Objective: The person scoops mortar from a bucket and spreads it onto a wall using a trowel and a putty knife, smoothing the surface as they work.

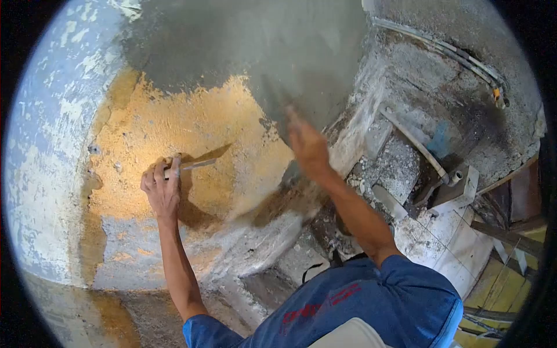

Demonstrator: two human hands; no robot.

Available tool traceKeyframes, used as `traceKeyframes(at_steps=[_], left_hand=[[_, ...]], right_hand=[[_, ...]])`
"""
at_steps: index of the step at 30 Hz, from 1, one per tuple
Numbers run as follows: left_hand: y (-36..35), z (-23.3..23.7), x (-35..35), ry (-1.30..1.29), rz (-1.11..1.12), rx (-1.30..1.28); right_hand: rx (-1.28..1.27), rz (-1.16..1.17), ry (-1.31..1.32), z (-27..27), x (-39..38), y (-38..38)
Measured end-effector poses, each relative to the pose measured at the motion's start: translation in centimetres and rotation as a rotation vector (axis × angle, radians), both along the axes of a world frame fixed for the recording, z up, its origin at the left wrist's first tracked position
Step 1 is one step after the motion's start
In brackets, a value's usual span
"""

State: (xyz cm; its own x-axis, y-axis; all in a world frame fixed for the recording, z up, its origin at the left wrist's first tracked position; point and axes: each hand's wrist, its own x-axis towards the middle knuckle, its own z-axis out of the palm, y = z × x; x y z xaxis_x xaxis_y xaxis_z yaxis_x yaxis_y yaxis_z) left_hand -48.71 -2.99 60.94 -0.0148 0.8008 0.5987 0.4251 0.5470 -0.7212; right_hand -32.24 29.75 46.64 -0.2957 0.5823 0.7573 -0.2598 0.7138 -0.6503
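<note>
My left hand (162, 184) is closed around the pale handle of a thin-bladed scraper (199, 165), its metal blade seen nearly edge-on and pointing right. The hand is against or just off the wall's rough orange patch (214, 119), on which it casts a shadow. My right hand (307, 145) reaches up at the lower edge of the smooth grey plaster (261, 40). Motion smears its fingers, so whether they hold anything does not show. Along a ragged line, the grey plaster borders the orange surface.
Peeling blue and white paint (52, 151) covers the wall at left. On the right, a long-handled hammer-like tool (418, 142) lies among rubble (397, 165) beside a pale box-like block (455, 194). Conduits (441, 46) run along the upper right wall. White tiles (441, 249) show below.
</note>
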Motion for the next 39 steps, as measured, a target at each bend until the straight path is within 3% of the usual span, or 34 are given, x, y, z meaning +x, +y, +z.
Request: traceKeyframes(at_steps=[2, 4, 6, 9, 10, 12, 15, 18, 20, 23, 25, 27, 29, 33, 35, 39], left_hand=[[0.1, -0.1, -0.1, 0.025, -0.01, 0.003], [0.1, -0.1, -0.2, 0.044, -0.016, -0.003], [-0.1, 0.1, -0.1, 0.049, 0.017, -0.022], [0.0, -0.2, -0.4, 0.031, -0.015, 0.006], [0.1, -0.2, -0.3, 0.026, -0.018, 0.008], [0.2, 0.0, 0.0, 0.047, -0.002, 0.008], [-0.1, -0.1, -0.3, 0.029, -0.014, -0.002], [0.4, 0.2, 0.5, 0.0, -0.019, 0.006], [0.7, 0.2, 0.3, 0.027, -0.029, 0.011], [1.6, 0.9, 0.3, 0.044, -0.07, -0.008], [1.4, 0.8, 0.4, 0.099, -0.035, 0.003], [1.3, 0.6, 0.2, 0.071, -0.026, -0.001], [1.7, 0.6, 0.5, 0.122, -0.034, 0.027], [1.2, 0.1, -0.5, 0.04, -0.039, 0.051], [1.5, 0.2, 0.0, 0.104, -0.039, 0.056], [1.5, 0.2, 0.3, 0.121, -0.089, 0.067]], right_hand=[[-0.186, -0.117, -0.291, 3.3, 1.4, 4.3], [-0.157, -0.242, -0.305, 5.0, -0.9, 8.4], [-0.124, -0.181, -0.283, 5.1, -5.7, 9.7], [0.0, -0.182, -0.193, 5.2, -9.7, 3.2], [0.009, -0.145, -0.237, 4.5, -8.9, 0.8], [0.086, -0.022, -0.043, 2.7, -5.6, -2.5], [0.097, 0.015, 0.119, -0.5, -2.0, -0.4], [-0.351, -0.042, -0.211, -3.4, 0.5, 7.7], [-0.297, -0.215, -0.033, -9.5, -1.6, 16.6], [-0.346, -0.214, -0.1, -13.0, -3.2, 23.7], [-0.78, -0.014, -0.055, -15.8, -5.7, 25.5], [-0.796, 0.085, -0.012, -12.1, -6.5, 22.5], [-0.439, -0.143, -0.157, -10.0, -7.7, 19.8], [-0.505, -0.076, -0.247, -6.7, -8.5, 12.3], [-0.359, -0.047, -0.118, -6.2, -8.8, 8.3], [-0.329, 0.087, -0.265, -2.2, -5.8, -0.1]])
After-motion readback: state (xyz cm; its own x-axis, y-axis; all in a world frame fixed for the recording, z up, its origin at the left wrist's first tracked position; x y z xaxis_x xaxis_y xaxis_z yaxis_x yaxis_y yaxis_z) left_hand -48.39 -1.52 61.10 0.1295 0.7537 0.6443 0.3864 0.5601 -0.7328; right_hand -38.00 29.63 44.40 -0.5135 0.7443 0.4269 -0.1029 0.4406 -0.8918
